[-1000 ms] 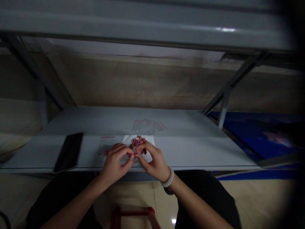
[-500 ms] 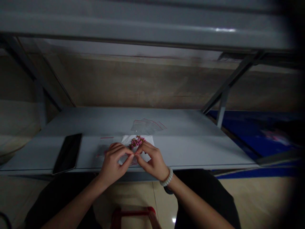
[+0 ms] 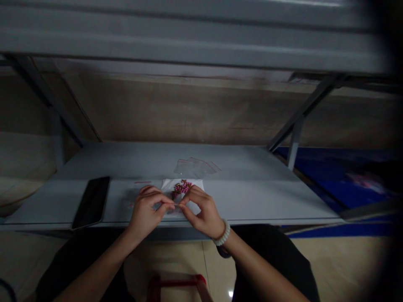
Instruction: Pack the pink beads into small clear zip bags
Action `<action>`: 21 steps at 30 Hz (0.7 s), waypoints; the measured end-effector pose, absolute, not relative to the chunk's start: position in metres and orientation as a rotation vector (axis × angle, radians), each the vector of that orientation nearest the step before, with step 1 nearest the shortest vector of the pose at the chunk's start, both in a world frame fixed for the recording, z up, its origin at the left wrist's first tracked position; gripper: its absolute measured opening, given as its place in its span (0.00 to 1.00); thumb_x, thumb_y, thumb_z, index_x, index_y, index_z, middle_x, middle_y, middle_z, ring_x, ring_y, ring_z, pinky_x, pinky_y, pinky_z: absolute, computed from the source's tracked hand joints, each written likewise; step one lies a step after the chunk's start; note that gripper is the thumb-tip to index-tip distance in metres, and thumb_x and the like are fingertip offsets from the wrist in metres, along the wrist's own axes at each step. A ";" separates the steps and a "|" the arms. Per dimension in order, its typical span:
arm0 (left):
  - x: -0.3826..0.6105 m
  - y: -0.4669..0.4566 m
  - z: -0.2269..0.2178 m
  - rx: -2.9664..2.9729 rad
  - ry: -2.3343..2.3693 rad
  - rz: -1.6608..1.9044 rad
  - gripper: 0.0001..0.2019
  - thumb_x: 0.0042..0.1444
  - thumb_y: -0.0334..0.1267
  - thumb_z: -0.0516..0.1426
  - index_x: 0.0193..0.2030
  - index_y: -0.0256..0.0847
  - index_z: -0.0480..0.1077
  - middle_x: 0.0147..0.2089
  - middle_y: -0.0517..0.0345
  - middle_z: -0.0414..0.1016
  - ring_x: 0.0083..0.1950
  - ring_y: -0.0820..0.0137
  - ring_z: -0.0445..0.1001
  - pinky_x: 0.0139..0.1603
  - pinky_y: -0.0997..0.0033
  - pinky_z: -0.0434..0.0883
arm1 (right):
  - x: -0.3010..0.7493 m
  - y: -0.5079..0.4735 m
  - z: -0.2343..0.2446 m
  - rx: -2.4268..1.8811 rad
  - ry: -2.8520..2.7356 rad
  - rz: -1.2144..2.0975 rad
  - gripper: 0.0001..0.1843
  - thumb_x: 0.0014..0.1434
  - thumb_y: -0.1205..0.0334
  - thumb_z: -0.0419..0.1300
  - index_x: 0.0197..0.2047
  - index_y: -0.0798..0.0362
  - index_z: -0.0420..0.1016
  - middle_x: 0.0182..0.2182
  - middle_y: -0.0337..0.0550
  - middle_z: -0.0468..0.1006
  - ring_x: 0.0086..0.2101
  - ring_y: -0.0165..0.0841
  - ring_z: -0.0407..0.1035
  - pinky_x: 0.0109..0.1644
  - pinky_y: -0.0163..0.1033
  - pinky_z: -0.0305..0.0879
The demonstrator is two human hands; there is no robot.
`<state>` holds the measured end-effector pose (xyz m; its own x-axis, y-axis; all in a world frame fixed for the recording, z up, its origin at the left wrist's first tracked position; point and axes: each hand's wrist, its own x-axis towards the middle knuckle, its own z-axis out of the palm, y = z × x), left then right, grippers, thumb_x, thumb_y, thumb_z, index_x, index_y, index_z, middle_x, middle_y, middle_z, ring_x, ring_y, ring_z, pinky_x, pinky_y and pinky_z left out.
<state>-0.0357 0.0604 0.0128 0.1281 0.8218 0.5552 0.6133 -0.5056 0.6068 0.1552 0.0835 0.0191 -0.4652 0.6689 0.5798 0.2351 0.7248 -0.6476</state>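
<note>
The left hand (image 3: 145, 212) and right hand (image 3: 203, 214) were bent close together at mid-desk, their fingertips pinching a thin strand (image 3: 178, 205) between them, just nearer than a heap of pink beads (image 3: 181, 188) on a white sheet (image 3: 168, 185) on the desk (image 3: 239, 205).

Cluster of small round pink-red beads (image 3: 181, 188) lay heaped on a white rectangular sheet (image 3: 195, 189). A thin pale strand (image 3: 176, 205), material too fine to tell, was pinched between the left hand (image 3: 146, 212) and right hand (image 3: 203, 212), just below the cluster.
</note>
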 end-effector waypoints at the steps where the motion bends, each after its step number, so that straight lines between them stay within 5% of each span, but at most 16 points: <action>1: -0.036 0.061 0.013 2.180 1.412 1.305 0.06 0.52 0.35 0.63 0.25 0.46 0.76 0.25 0.63 0.76 0.30 0.69 0.72 0.41 0.64 0.66 | 0.155 0.084 0.019 -0.686 -2.041 0.612 0.06 0.59 0.64 0.56 0.31 0.52 0.72 0.28 0.42 0.74 0.33 0.35 0.66 0.40 0.44 0.64; 7: -0.044 0.065 0.014 2.046 1.386 1.246 0.04 0.51 0.38 0.64 0.27 0.45 0.76 0.27 0.62 0.78 0.31 0.68 0.74 0.39 0.66 0.67 | 0.159 0.086 0.023 -0.704 -2.010 0.617 0.06 0.59 0.65 0.57 0.30 0.52 0.72 0.28 0.41 0.73 0.33 0.35 0.66 0.40 0.43 0.63; 13: -0.047 0.065 0.016 2.051 1.395 1.300 0.07 0.52 0.36 0.63 0.24 0.45 0.75 0.26 0.63 0.79 0.30 0.70 0.75 0.51 0.58 0.66 | 0.159 0.086 0.024 -0.696 -1.971 0.652 0.05 0.59 0.65 0.58 0.31 0.52 0.73 0.29 0.42 0.74 0.33 0.34 0.67 0.41 0.42 0.63; 18: -0.046 0.065 0.015 1.748 1.354 1.268 0.03 0.50 0.37 0.63 0.28 0.43 0.77 0.28 0.59 0.79 0.30 0.69 0.76 0.35 0.70 0.71 | 0.159 0.085 0.024 -0.784 -1.885 0.736 0.08 0.59 0.62 0.59 0.29 0.53 0.72 0.26 0.41 0.73 0.30 0.32 0.66 0.36 0.40 0.63; 21: -0.047 0.065 0.014 1.676 1.372 1.276 0.03 0.48 0.35 0.63 0.25 0.42 0.76 0.26 0.59 0.78 0.29 0.69 0.75 0.34 0.71 0.71 | 0.159 0.085 0.021 -0.807 -1.819 0.844 0.09 0.59 0.61 0.60 0.29 0.54 0.73 0.26 0.41 0.74 0.30 0.32 0.68 0.36 0.39 0.65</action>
<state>-0.0468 0.0645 0.0136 -0.0051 0.9564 0.2920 0.3607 -0.2706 0.8926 0.1585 0.0847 0.0209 -0.3397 0.8135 0.4721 0.1647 0.5456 -0.8217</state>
